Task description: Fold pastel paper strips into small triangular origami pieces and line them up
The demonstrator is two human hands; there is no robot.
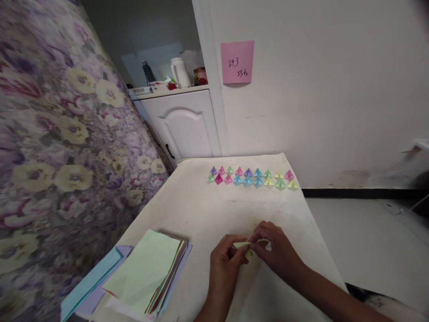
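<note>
A small pale yellow piece of folded paper (241,244) is pinched between both hands above the near part of the table. My left hand (225,259) is closed on its left side, thumb and fingers pressed together. From the right, my right hand (273,243) pinches the other end; its fingertips meet those of my left hand. Part of the paper is hidden behind the fingers. Beyond the hands, two rows of small folded paper shapes (247,180) in purple, pink, green, blue and yellow lie near the table's far edge.
A stack of coloured paper (147,266), pale green on top, lies left of my hands. Blue folded paper (92,281) sits beside it. The cloth-covered table (187,201) meets a floral curtain (77,134) on the left. A pink note (237,62) hangs on the wall.
</note>
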